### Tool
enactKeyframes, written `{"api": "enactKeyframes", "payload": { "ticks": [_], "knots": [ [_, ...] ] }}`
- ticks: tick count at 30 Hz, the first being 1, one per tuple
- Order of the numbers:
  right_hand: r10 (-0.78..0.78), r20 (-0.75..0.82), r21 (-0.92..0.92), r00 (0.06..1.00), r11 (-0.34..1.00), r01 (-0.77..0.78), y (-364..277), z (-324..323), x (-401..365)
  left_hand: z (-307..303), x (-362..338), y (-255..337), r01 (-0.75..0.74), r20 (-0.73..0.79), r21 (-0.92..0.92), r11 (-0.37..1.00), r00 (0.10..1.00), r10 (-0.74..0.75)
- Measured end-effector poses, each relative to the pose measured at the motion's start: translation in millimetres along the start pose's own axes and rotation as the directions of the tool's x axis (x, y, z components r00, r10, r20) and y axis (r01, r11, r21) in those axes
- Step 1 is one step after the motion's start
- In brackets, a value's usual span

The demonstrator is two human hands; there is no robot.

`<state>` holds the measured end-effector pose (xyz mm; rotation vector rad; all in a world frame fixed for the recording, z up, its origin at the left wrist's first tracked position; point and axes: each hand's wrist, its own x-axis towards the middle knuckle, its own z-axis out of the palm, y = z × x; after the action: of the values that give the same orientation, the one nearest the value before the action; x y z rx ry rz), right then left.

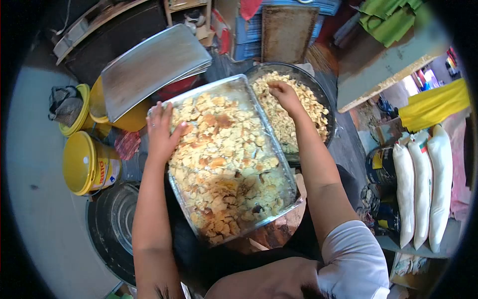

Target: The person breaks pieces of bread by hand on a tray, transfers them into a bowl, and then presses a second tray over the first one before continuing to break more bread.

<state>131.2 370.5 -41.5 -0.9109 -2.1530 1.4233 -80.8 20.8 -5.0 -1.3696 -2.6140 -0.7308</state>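
A rectangular metal baking tray [275, 142] full of broken, golden-brown baked pieces [219, 154] lies tilted over my lap. My left hand [162, 132] holds the tray by its left rim, thumb reaching inward over the pieces. To the right of the tray, a round dark basin [328, 102] contains smaller crumbled pieces [274, 119]. Above that heap is my right hand [285, 97], its fingers curled inward; whatever they may hold is hidden.
Stacked metal trays [154, 65] stand at the upper left, near a yellow lidded bucket [79, 162]. A black round tub [107, 214] is low on the left. Long white filled bags [423, 184] lie at right. A board [378, 70] juts in at the upper right.
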Motion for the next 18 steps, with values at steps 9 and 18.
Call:
{"api": "enactKeyframes", "payload": {
  "ticks": [9, 18],
  "knots": [
    [0.638, 0.314, -0.8, 0.703, 0.577, -0.166, 341, -29, -61, -36, -35, 103, -0.283, 0.295, -0.022, 0.959, 0.914, 0.277],
    [0.631, 0.159, -0.56, 0.759, 0.691, -0.456, 245, 90, -66, -27, -39, 108, -0.33, 0.429, -0.01, 0.944, 0.851, 0.302]
  ]
}}
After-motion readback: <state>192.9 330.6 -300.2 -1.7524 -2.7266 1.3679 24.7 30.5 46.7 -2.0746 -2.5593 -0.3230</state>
